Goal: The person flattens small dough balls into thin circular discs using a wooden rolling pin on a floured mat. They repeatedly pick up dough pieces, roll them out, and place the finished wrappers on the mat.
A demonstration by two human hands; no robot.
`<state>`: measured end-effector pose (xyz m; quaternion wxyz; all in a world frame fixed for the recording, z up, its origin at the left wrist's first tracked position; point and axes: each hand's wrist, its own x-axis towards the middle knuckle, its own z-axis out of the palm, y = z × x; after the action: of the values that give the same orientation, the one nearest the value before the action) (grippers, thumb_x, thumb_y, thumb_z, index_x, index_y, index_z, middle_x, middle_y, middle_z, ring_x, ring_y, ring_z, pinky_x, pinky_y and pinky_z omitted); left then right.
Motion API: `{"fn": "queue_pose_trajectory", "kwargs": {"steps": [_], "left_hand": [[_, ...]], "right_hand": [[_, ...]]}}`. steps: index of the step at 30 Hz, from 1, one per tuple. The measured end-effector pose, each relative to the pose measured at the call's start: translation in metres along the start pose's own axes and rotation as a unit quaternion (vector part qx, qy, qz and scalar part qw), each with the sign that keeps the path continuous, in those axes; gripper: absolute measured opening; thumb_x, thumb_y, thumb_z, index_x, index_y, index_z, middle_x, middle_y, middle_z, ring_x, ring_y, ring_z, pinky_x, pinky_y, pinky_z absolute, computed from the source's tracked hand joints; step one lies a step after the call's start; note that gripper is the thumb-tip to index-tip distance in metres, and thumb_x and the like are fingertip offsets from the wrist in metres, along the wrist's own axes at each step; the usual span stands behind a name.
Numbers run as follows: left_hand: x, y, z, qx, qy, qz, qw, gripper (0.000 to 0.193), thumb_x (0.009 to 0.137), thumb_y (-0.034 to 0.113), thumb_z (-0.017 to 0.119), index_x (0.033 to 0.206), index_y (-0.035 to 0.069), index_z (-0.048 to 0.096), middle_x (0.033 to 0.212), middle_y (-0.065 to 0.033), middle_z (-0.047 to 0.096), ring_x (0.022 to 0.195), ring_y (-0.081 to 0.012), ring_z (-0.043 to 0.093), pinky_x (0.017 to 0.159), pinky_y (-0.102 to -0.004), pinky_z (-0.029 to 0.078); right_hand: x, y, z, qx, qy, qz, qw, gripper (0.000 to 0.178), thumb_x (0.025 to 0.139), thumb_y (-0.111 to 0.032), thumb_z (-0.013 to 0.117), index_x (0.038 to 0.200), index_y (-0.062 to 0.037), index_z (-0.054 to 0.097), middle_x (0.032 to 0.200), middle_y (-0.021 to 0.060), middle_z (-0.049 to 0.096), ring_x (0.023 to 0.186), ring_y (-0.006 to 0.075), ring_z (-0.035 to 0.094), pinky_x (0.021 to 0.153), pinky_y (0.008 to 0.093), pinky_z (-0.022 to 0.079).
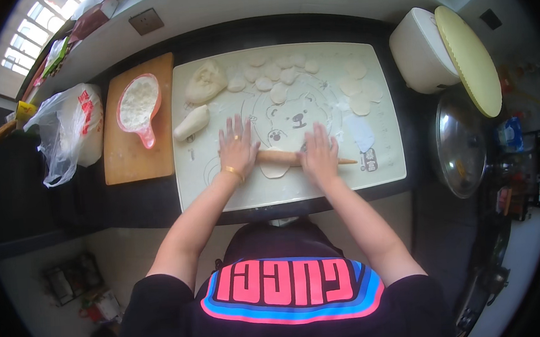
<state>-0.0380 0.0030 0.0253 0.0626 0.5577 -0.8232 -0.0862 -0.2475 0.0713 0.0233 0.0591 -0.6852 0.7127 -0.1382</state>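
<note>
A wooden rolling pin (278,157) lies crosswise over a flat dough round (274,170) on a pale mat (222,198). My left hand (238,148) lies with fingers stretched out over the pin's left end. Flat on its right part is my right hand (320,157), fingers also extended; the tapered tip sticks out beyond it. At the mat's upper left sit a dough lump (205,81) and a dough log (192,123). Several small dough pieces (278,93) are scattered along the back. Thin rolled wrappers (359,106) lie at the right.
A pink scoop (147,137) of flour rests on a wooden board (123,169) to the left, beside a plastic bag (70,129). On the right stand a white bin (417,52), a round yellow lid (470,60) and a glass pot lid (459,146).
</note>
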Motion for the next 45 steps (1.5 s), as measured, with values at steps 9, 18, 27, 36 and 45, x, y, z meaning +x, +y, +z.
{"fn": "queue_pose_trajectory", "kwargs": {"steps": [9, 18, 27, 36, 45], "left_hand": [[-0.010, -0.018, -0.005, 0.018, -0.091, 0.094, 0.991, 0.064, 0.088, 0.032, 0.049, 0.142, 0.008, 0.024, 0.149, -0.0190, 0.017, 0.139, -0.0333, 0.012, 0.110, -0.0506, 0.014], [0.042, 0.017, 0.000, -0.193, -0.196, 0.168, 0.947, 0.031, 0.080, 0.020, 0.061, 0.107, 0.005, 0.057, 0.099, -0.0165, 0.057, 0.097, -0.0339, 0.052, 0.086, -0.0408, 0.041], [-0.017, -0.002, -0.010, -0.225, -0.049, 0.185, 0.955, 0.053, 0.073, 0.022, 0.070, 0.120, 0.007, 0.051, 0.114, -0.0165, 0.051, 0.103, -0.0324, 0.052, 0.089, -0.0374, 0.042], [0.001, 0.021, -0.003, -0.156, -0.191, 0.020, 0.969, 0.040, 0.075, 0.018, 0.065, 0.111, 0.004, 0.054, 0.104, -0.0160, 0.057, 0.095, -0.0350, 0.055, 0.083, -0.0419, 0.044], [-0.039, -0.028, 0.003, -0.036, 0.011, -0.020, 0.999, 0.061, 0.087, 0.030, 0.052, 0.140, 0.008, 0.030, 0.148, -0.0190, 0.017, 0.136, -0.0368, 0.015, 0.109, -0.0514, 0.015]], "right_hand": [[-0.050, -0.011, -0.008, -0.022, -0.033, -0.065, 0.997, 0.074, 0.075, -0.050, 0.061, 0.129, -0.0034, 0.041, 0.147, 0.0215, 0.019, 0.138, 0.0329, 0.015, 0.106, 0.0583, 0.011], [-0.032, 0.013, 0.001, 0.013, 0.008, -0.082, 0.997, 0.047, 0.070, -0.025, 0.073, 0.107, -0.0077, 0.050, 0.141, 0.0153, 0.032, 0.131, 0.0287, 0.030, 0.102, 0.0534, 0.025], [-0.095, 0.013, -0.020, 0.009, -0.025, -0.087, 0.996, 0.037, 0.070, -0.022, 0.072, 0.100, -0.0092, 0.054, 0.137, 0.0148, 0.037, 0.130, 0.0281, 0.033, 0.100, 0.0523, 0.025], [-0.084, 0.012, -0.025, 0.020, -0.018, -0.115, 0.993, 0.038, 0.071, -0.020, 0.072, 0.103, -0.0098, 0.054, 0.136, 0.0153, 0.037, 0.129, 0.0290, 0.032, 0.100, 0.0511, 0.026], [-0.025, 0.002, 0.005, -0.032, 0.030, -0.125, 0.991, 0.045, 0.077, -0.036, 0.065, 0.107, -0.0056, 0.052, 0.141, 0.0188, 0.032, 0.133, 0.0305, 0.028, 0.102, 0.0529, 0.024]]}}
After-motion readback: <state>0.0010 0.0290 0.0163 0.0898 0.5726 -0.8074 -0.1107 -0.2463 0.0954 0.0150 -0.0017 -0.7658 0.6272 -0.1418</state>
